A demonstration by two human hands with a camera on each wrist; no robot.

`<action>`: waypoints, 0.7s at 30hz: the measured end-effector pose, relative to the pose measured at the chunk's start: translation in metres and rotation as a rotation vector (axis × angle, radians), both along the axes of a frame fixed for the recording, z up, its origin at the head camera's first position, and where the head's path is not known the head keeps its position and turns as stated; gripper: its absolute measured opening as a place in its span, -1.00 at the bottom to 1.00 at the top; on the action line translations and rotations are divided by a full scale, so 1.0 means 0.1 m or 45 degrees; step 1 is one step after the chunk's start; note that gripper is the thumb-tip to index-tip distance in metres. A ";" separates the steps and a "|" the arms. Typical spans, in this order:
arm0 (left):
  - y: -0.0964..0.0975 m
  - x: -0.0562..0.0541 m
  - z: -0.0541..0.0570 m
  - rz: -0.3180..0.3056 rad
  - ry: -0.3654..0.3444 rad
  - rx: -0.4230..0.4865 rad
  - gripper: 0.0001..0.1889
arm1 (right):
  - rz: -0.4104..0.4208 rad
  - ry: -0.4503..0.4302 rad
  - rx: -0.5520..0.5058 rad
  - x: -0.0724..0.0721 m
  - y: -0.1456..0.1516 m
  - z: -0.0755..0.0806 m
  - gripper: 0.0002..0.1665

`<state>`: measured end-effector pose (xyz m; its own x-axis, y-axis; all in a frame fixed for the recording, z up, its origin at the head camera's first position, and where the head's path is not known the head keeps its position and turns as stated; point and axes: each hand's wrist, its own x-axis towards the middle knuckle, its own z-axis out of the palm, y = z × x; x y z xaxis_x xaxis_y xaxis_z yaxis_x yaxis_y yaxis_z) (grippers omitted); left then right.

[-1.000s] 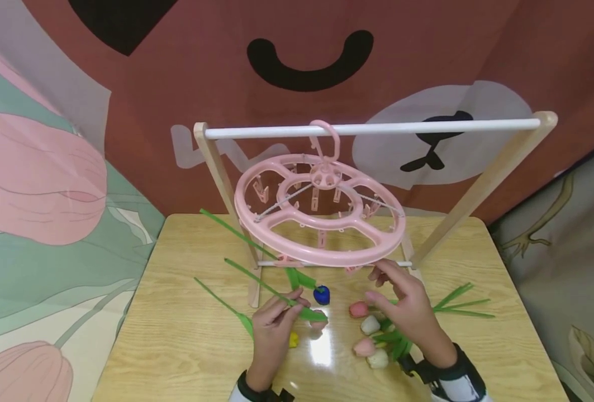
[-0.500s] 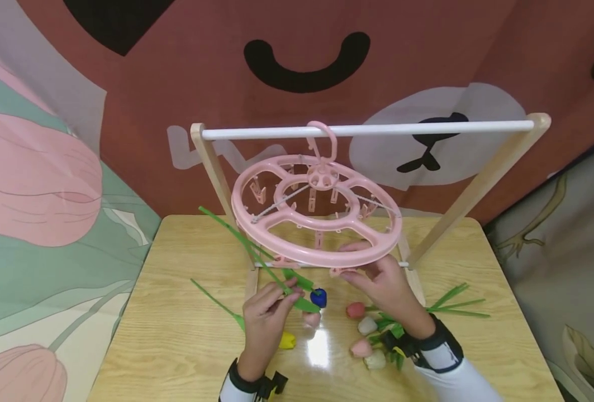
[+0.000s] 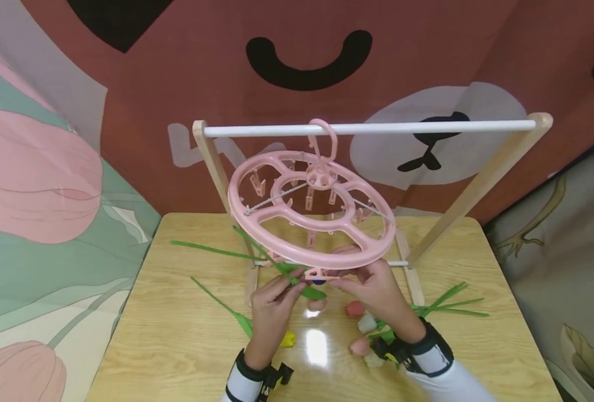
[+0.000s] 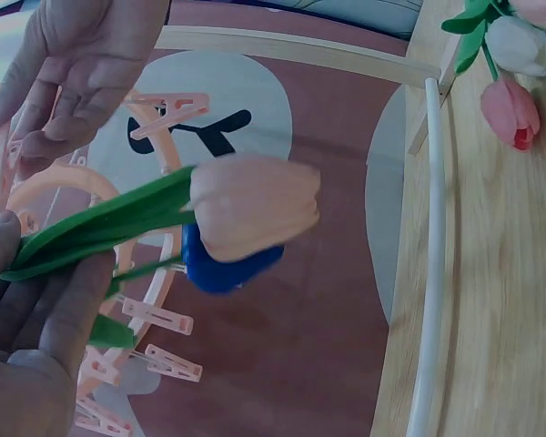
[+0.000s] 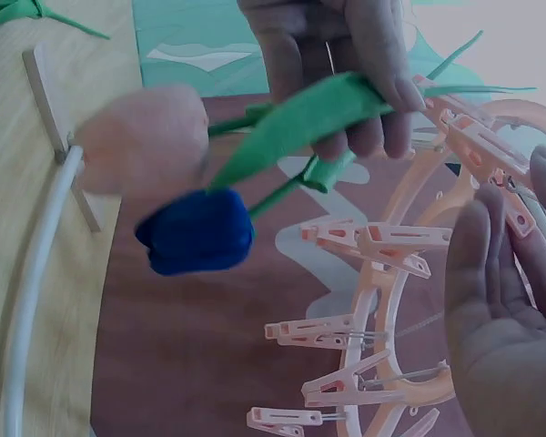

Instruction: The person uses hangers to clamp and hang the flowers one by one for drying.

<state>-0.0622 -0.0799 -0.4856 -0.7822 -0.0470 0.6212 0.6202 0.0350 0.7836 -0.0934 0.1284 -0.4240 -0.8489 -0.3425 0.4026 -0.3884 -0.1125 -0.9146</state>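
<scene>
My left hand (image 3: 274, 301) pinches the green stem of a pale pink artificial tulip (image 4: 255, 205), near its leaf; the bloom points downward. My right hand (image 3: 379, 290) grips a pink clothespin (image 5: 482, 155) at the near rim of a round pink clip hanger (image 3: 322, 258). The tulip's stem lies close to this clothespin; whether it sits between the clothespin's jaws I cannot tell. A blue tulip (image 5: 200, 232) hangs bloom-down from the hanger beside the pink one, mostly hidden in the head view.
The hanger hooks over the white bar (image 3: 402, 128) of a wooden stand. On the table (image 3: 186, 346), a yellow tulip (image 3: 288, 339) lies at left; a red tulip (image 3: 355, 309), a white tulip (image 3: 367, 322) and others lie at right. Several more clothespins dangle from the hanger.
My right hand has moved up and left from beside the hanger and now holds the clothespin. My left hand has brought the pink tulip's stem up to it. The hanger has shifted slightly left.
</scene>
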 end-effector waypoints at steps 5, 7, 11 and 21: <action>0.04 -0.06 0.01 0.072 -0.026 -0.066 -0.76 | -0.102 0.009 0.079 -0.02 -0.04 0.01 -0.44; 0.06 -0.08 0.01 0.091 -0.025 -0.078 -0.80 | -0.126 0.020 0.082 -0.03 -0.06 0.01 -0.42; 0.11 -0.12 0.00 0.099 -0.026 -0.067 -0.85 | -0.151 0.046 0.058 -0.04 -0.08 0.02 -0.44; 0.19 -0.13 0.01 0.084 -0.031 -0.076 -0.83 | -0.138 0.070 0.005 -0.05 -0.10 0.00 -0.53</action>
<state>-0.0756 -0.0613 -0.4850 -0.7938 -0.0625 0.6050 0.5955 0.1226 0.7940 -0.0982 0.1182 -0.4242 -0.8578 -0.2519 0.4481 -0.4473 -0.0635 -0.8921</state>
